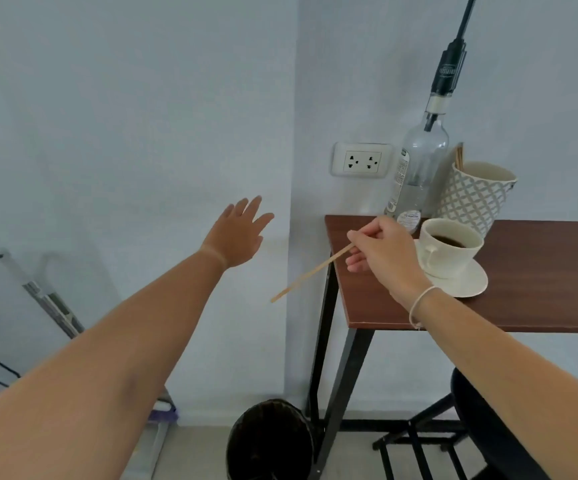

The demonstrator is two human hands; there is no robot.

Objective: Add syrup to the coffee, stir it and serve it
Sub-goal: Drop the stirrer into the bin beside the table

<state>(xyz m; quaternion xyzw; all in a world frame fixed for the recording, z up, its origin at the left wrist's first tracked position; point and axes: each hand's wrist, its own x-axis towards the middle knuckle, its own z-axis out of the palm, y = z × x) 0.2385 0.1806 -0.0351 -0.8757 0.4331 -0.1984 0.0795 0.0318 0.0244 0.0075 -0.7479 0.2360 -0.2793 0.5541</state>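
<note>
Head view looks down along two bare forearms reaching forward. Nearest, low between the arms, a dark waste bin [270, 441] stands on the floor beside the black leg of the desk [540, 306], and a black stool [488, 427] sits under the right forearm. The right hand [384, 258], a thin white bracelet at its wrist, pinches a wooden stir stick [310, 271] between thumb and forefinger; the stick slants down and to the left from the fingers, out past the desk's left corner and over the floor. The left hand [239, 233] is empty, fingers spread and loosely extended, held in the air well to the left of the desk, in front of the wall. Just to the right of the right hand, a white coffee cup [450, 247] holding dark coffee rests on a white saucer [467, 285] on the desk, its handle turned toward that hand. Beyond the right hand, by the wall, stands a clear syrup bottle [419, 168] with a black pump top, and right of it a patterned mug [474, 195] holding more sticks. A wall socket [362, 163] sits left of the bottle.
</note>
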